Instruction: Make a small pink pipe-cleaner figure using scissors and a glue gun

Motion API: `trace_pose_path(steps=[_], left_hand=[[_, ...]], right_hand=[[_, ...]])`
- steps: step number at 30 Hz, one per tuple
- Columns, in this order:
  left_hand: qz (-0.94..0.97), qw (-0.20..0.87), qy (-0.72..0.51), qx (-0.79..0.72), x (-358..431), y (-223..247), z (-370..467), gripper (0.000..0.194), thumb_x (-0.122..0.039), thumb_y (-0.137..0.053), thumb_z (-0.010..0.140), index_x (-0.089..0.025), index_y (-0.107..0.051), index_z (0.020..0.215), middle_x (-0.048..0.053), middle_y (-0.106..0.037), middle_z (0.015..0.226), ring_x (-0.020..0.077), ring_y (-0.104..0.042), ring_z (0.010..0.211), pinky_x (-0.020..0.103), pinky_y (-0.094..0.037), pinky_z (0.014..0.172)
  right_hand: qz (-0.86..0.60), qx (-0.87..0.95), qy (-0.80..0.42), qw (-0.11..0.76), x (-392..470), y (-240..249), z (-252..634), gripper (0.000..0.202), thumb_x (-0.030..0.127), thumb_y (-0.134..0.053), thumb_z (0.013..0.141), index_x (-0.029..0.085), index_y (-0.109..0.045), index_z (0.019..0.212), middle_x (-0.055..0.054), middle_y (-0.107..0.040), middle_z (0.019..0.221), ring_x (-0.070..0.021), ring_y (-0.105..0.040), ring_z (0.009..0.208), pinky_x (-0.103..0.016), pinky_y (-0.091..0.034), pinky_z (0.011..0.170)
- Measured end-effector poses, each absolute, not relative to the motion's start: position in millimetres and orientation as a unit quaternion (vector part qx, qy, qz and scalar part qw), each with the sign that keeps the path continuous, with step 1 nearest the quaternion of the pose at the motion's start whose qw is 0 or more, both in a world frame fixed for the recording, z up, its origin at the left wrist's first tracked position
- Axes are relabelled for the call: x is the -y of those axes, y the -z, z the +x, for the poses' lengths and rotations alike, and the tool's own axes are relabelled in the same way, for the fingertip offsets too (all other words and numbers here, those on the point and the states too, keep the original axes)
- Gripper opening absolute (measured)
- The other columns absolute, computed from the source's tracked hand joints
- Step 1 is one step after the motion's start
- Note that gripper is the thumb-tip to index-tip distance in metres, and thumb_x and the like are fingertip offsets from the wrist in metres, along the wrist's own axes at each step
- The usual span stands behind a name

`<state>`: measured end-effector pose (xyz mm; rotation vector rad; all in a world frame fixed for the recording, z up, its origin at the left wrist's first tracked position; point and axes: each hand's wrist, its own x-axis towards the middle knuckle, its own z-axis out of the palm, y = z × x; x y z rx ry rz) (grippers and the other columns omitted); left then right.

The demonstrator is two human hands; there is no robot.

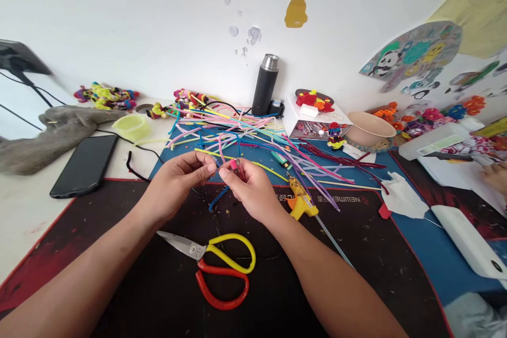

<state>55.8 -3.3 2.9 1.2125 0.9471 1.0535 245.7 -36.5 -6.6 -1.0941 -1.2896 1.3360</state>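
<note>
My left hand (177, 184) is closed in a pinch over the black mat. Between its thumb and forefinger is a blue pipe cleaner (217, 160), its tip pointing at the other hand. My right hand (253, 189), a finger's width away, is closed around a small red lighter (236, 166) with a metal top. Fingers hide much of both items. Below the hands lie scissors (206, 254) with one yellow and one red handle. A bent blue pipe cleaner (217, 199) rests on the mat. The yellow glue gun (304, 205) lies right of my right hand.
Behind my hands spreads a pile of coloured pipe cleaners (237, 124). A black thermos (265, 87) stands at the wall. On the left lie a phone (84, 165) and a yellow-green roll (132, 128). At right are a bowl (370, 129), a white device (467, 243) and another person's hand (495, 175).
</note>
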Motion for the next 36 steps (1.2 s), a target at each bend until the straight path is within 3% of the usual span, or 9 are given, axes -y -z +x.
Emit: trace_pose_path(steps=[11,19,28,36], left_hand=[[0.547,0.591,-0.429,-0.409,6,-7,59,0.046,-0.06,-0.102,0.072,-0.02,-0.08,0.082,0.002,-0.072,0.082,0.016,-0.058,0.074,0.025,-0.048,0.068],[0.527,0.576,-0.462,-0.421,1,0,52,0.042,-0.056,-0.099,0.078,-0.021,-0.083,0.095,0.001,-0.068,0.081,0.0137,-0.054,0.069,0.023,-0.044,0.061],[0.623,0.45,-0.469,-0.434,10,-13,56,0.044,-0.064,-0.095,0.079,-0.024,-0.08,0.087,0.004,-0.079,0.09,0.0232,-0.07,0.083,0.032,-0.058,0.079],[0.697,0.362,-0.438,-0.437,12,-8,54,0.028,-0.053,-0.084,0.092,-0.025,-0.082,0.095,0.005,-0.08,0.091,0.0247,-0.072,0.085,0.033,-0.056,0.079]], right_hand=[[-0.461,0.528,-0.532,0.475,36,5,246,0.038,0.059,-0.079,0.092,0.024,-0.066,0.093,0.008,-0.044,0.063,-0.0134,-0.039,0.058,-0.027,-0.031,0.055],[-0.472,0.519,-0.531,0.475,36,3,247,0.037,0.058,-0.078,0.091,0.024,-0.065,0.091,0.007,-0.045,0.064,-0.0132,-0.038,0.058,-0.028,-0.03,0.055],[-0.474,0.521,-0.526,0.476,36,4,249,0.032,0.055,-0.073,0.095,0.024,-0.064,0.091,0.008,-0.044,0.065,-0.0125,-0.037,0.057,-0.028,-0.03,0.055],[-0.477,0.529,-0.518,0.474,37,2,248,0.032,0.053,-0.072,0.096,0.024,-0.061,0.087,0.007,-0.045,0.066,-0.0127,-0.038,0.059,-0.028,-0.031,0.057]])
